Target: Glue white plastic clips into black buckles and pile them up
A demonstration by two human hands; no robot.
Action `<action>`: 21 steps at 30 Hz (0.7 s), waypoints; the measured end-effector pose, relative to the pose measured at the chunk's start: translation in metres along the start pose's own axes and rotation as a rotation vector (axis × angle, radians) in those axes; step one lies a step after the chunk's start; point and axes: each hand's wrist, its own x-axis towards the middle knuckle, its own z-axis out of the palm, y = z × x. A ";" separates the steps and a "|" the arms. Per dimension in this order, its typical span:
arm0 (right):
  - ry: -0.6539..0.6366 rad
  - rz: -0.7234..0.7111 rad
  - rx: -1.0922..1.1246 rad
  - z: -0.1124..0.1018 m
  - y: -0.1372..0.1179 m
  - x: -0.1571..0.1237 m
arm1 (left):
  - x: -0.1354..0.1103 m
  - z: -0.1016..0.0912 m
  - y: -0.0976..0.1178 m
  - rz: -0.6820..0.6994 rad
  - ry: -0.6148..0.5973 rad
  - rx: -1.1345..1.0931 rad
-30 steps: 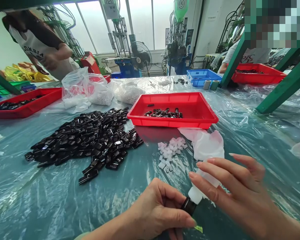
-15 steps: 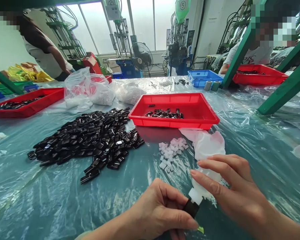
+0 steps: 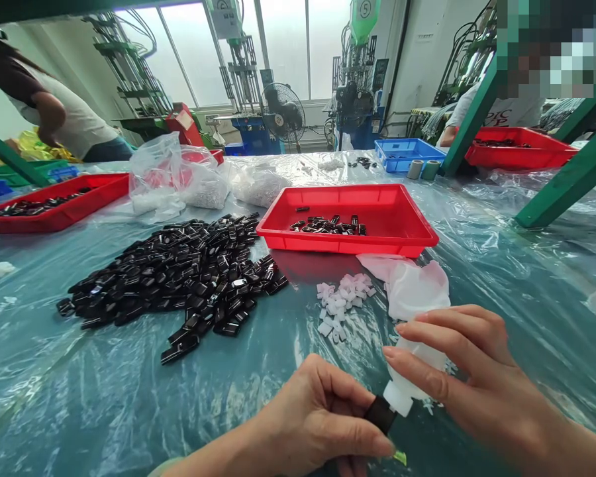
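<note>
My left hand point(image 3: 322, 421) is closed around a small black plastic casing point(image 3: 380, 415), pinched between thumb and fingers. A yellow-green bit point(image 3: 400, 457) shows at its thumb tip. The blocky white end of a white, bottle-shaped thing point(image 3: 417, 368) meets or nearly meets the casing's upper end. My right hand point(image 3: 464, 371) curves its fingers over the body of this white thing; its thumb is hidden. Small white plastic pieces point(image 3: 345, 298) lie in a loose heap beyond my hands. Further left spreads a large pile of black casings point(image 3: 179, 278).
A red tray point(image 3: 347, 246) with some black casings stands ahead, a crumpled white bag point(image 3: 417, 288) in front of it. More red trays sit at far left point(image 3: 54, 222) and right point(image 3: 521, 158). Green posts point(image 3: 566, 159) rise at right. Two people are at the sides.
My right hand and the white bottle-shaped thing have shifted slightly right and down, away from my left hand. The person at far left has moved further left and bent forward.
</note>
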 end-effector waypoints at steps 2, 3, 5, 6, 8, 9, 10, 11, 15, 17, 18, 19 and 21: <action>-0.009 -0.023 -0.030 -0.002 -0.001 0.001 | 0.000 -0.001 0.000 -0.003 0.004 0.000; -0.016 -0.035 -0.046 -0.003 -0.001 0.002 | 0.001 -0.001 0.000 -0.003 0.005 0.003; -0.028 -0.060 -0.083 -0.004 -0.002 0.003 | 0.001 -0.001 0.001 -0.001 0.006 0.008; -0.032 -0.066 -0.102 -0.004 -0.002 0.003 | 0.002 0.000 0.001 0.001 0.007 0.011; -0.033 -0.069 -0.136 -0.003 -0.003 0.003 | 0.002 0.000 0.001 0.003 0.005 0.012; -0.032 -0.065 -0.152 -0.003 -0.003 0.002 | 0.002 0.000 0.001 0.004 0.002 0.012; -0.029 -0.063 -0.166 -0.002 -0.003 0.002 | 0.002 0.000 0.001 0.006 0.000 0.012; -0.025 -0.061 -0.178 -0.001 -0.003 0.001 | 0.002 0.000 0.001 0.008 -0.004 0.011; -0.017 -0.042 -0.185 0.003 -0.004 -0.001 | 0.002 0.001 0.001 0.012 -0.005 0.014; -0.016 -0.027 -0.180 0.003 -0.005 -0.001 | 0.002 0.001 0.000 0.011 -0.007 0.017; -0.013 -0.022 -0.176 0.003 -0.005 -0.001 | 0.002 0.001 -0.001 0.009 -0.005 0.019; -0.012 -0.015 -0.171 0.004 -0.005 0.000 | 0.002 0.001 -0.001 0.006 -0.002 0.018; -0.005 0.007 -0.162 0.005 -0.006 0.000 | 0.002 0.001 -0.002 -0.001 0.005 0.017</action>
